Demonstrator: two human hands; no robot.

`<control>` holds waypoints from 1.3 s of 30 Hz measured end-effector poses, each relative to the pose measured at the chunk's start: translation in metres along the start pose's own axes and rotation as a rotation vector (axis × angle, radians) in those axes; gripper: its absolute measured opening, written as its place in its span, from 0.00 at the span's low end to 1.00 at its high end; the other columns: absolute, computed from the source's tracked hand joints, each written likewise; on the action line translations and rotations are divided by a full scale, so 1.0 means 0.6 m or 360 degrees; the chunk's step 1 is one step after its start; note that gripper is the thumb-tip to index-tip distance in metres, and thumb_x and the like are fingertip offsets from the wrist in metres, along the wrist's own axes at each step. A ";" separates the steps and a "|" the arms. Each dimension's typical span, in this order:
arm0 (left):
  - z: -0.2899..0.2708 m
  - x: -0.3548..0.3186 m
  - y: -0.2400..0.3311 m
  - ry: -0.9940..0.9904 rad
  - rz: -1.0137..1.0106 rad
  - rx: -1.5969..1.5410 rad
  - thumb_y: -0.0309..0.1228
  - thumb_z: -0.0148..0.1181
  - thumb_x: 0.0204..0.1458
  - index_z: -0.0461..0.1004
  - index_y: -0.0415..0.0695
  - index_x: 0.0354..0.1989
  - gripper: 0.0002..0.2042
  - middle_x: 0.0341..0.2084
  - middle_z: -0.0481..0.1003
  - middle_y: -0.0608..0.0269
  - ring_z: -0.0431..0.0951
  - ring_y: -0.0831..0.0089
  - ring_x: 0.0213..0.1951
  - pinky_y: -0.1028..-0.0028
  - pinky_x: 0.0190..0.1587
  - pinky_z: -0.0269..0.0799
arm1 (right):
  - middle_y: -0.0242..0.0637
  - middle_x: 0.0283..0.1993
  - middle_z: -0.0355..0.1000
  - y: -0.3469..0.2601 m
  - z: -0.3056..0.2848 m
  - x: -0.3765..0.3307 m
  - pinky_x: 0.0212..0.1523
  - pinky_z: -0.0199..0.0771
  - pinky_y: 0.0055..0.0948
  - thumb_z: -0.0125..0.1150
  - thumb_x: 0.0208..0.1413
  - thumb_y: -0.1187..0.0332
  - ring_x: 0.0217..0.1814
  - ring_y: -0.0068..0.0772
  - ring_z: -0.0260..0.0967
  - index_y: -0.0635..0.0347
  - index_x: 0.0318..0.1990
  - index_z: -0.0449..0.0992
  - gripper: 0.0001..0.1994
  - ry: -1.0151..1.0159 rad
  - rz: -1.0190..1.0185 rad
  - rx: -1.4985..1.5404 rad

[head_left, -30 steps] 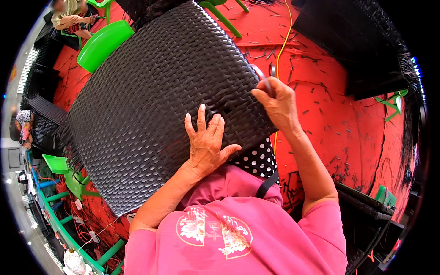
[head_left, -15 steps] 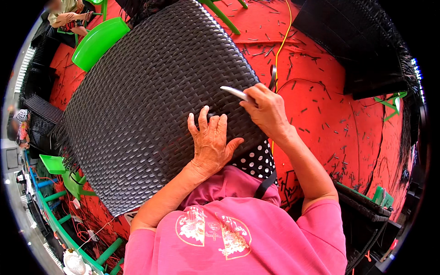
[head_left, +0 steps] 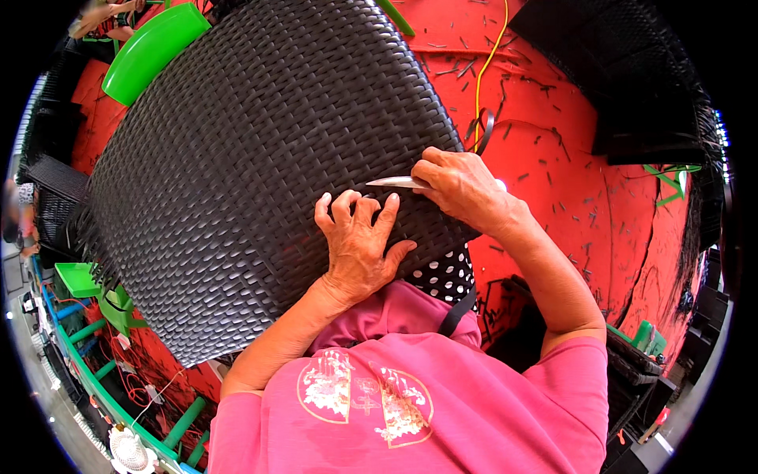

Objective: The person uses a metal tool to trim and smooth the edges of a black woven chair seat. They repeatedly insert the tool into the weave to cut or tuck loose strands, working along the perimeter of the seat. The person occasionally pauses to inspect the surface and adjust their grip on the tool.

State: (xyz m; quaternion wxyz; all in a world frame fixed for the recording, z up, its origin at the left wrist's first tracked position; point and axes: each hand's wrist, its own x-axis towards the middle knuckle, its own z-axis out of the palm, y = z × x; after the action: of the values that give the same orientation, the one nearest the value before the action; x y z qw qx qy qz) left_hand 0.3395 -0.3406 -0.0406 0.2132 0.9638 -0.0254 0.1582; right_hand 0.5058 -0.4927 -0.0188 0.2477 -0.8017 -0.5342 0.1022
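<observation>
A large black woven rattan-style panel [head_left: 268, 150] lies across my lap, tilted, with loose strand ends along its left edge. My left hand [head_left: 355, 245] rests on its near part, fingers bent and apart, the tips touching the weave. My right hand [head_left: 466, 189] is closed around a pointed, silvery, blade-like tool [head_left: 395, 182]. Its tip points left, just above the weave and close to my left fingertips. Most of the handle is hidden in my palm; a pale end shows behind it. A loose dark strip [head_left: 487, 130] curls out beyond the panel's right edge.
Scraps of dark strip litter the red floor [head_left: 545, 205], where a yellow cable [head_left: 483, 71] runs. A green plastic chair [head_left: 154, 51] stands beyond the panel. More black woven pieces [head_left: 616, 79] stand at right. Green rails [head_left: 118, 403] and a white fan [head_left: 130, 452] are at lower left.
My right hand has come down slightly, turning the tool's tip lower and leftward toward my left hand. My left fingers have bent more. The panel has shifted a little up and left in view.
</observation>
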 end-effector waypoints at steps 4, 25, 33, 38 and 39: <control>-0.004 -0.003 0.001 0.0007 0.0025 -0.0026 0.44 0.73 0.38 0.74 0.42 0.55 0.33 0.41 0.69 0.58 0.60 0.55 0.52 0.46 0.61 0.46 | 0.43 0.33 0.69 -0.002 -0.002 -0.004 0.35 0.72 0.45 0.64 0.53 0.69 0.36 0.52 0.72 0.60 0.33 0.72 0.08 0.0005 0.0027 0.0090; -0.008 -0.050 0.009 -0.0091 0.0049 0.0010 0.39 0.70 0.40 0.75 0.40 0.50 0.27 0.53 0.69 0.51 0.64 0.58 0.51 0.49 0.61 0.50 | 0.44 0.41 0.69 -0.057 0.037 0.063 0.38 0.74 0.48 0.77 0.39 0.59 0.39 0.55 0.73 0.60 0.40 0.67 0.26 0.0125 0.0570 -0.0253; -0.029 -0.056 0.011 -0.0201 0.0090 -0.0025 0.50 0.72 0.35 0.67 0.41 0.59 0.41 0.60 0.63 0.48 0.62 0.56 0.55 0.48 0.63 0.48 | 0.41 0.35 0.72 -0.077 0.030 0.084 0.33 0.74 0.45 0.63 0.57 0.64 0.35 0.52 0.73 0.58 0.43 0.74 0.11 0.0617 0.0265 0.0074; -0.030 -0.055 0.005 -0.0232 0.0085 -0.0062 0.59 0.69 0.35 0.64 0.41 0.61 0.47 0.59 0.62 0.49 0.61 0.57 0.56 0.49 0.63 0.46 | 0.38 0.30 0.75 -0.135 0.013 0.089 0.27 0.73 0.36 0.49 0.68 0.60 0.22 0.39 0.72 0.62 0.48 0.74 0.14 0.0483 0.0733 0.1005; -0.028 -0.056 0.001 -0.0207 0.0056 -0.0098 0.61 0.68 0.35 0.64 0.41 0.62 0.48 0.60 0.62 0.49 0.61 0.57 0.56 0.50 0.63 0.46 | 0.35 0.30 0.76 -0.149 -0.020 0.084 0.26 0.73 0.35 0.45 0.70 0.58 0.21 0.35 0.71 0.64 0.49 0.74 0.18 0.0285 0.0965 0.1569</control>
State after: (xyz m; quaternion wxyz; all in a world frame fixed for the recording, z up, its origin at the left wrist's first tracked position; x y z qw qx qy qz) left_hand 0.3028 -0.3351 -0.0365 0.2380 0.9644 -0.0609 0.0981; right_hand 0.4594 -0.4229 0.0416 0.5953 -0.7145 -0.1473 0.3368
